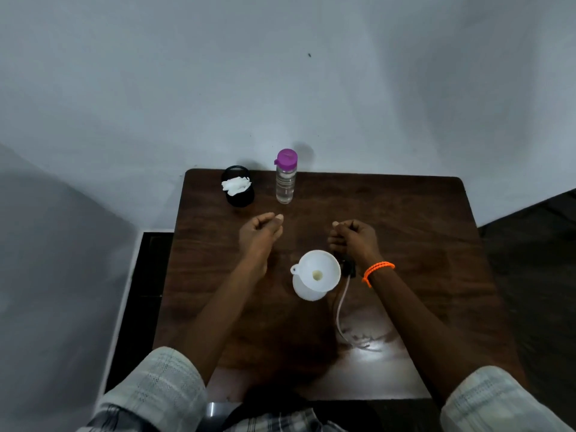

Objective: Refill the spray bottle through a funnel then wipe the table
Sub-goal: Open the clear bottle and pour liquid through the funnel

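Observation:
A white funnel [318, 269] stands in the neck of a white spray bottle [307, 293] at the middle of the brown table [405, 219]. The black spray head [348, 270] with its pale tube lies on the table just right of the funnel, under my right wrist. A clear water bottle [285, 182] with a purple cap stands upright at the back. My left hand [261, 233] rests left of the funnel with its fingers curled, holding nothing. My right hand [353, 240], above an orange wristband, is curled too and holds nothing I can see.
A black cup [238, 196] stuffed with white tissue stands left of the water bottle near the back left corner. A wet, shiny patch [369, 341] lies on the table at the tube's end. The wall rises right behind the table.

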